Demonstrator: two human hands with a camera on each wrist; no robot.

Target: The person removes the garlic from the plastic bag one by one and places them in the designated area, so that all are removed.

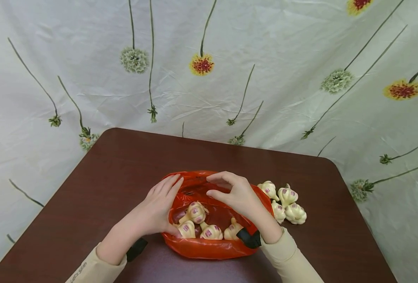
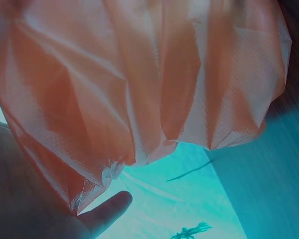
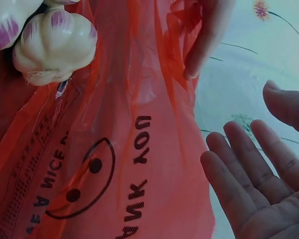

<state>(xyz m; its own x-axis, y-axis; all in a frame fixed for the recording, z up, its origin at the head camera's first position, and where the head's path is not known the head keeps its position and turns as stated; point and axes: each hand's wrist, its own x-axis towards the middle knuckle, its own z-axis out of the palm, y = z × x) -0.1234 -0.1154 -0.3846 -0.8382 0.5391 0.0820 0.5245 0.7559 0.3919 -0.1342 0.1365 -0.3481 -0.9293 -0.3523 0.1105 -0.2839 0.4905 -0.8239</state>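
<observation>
A red plastic bag (image 1: pixel 216 248) lies on the table with its mouth spread wide. Inside it sit several garlic bulbs (image 1: pixel 196 212), pale with purple patches. My left hand (image 1: pixel 155 212) rests along the bag's left rim, fingers straight, with its thumb low near a bulb. Folds of the bag (image 2: pixel 154 79) fill most of the left wrist view. Over the right side of the mouth, my right hand (image 1: pixel 235 194) is held with relaxed, slightly bent fingers and nothing in them. The right wrist view shows that hand (image 3: pixel 269 189) beside the bag's printed wall (image 3: pixel 109 134).
Right of the bag, several more garlic bulbs (image 1: pixel 288 195) lie grouped on the dark brown table (image 1: pixel 141 157). A white flower-patterned cloth (image 1: pixel 180 90) hangs behind and around the table.
</observation>
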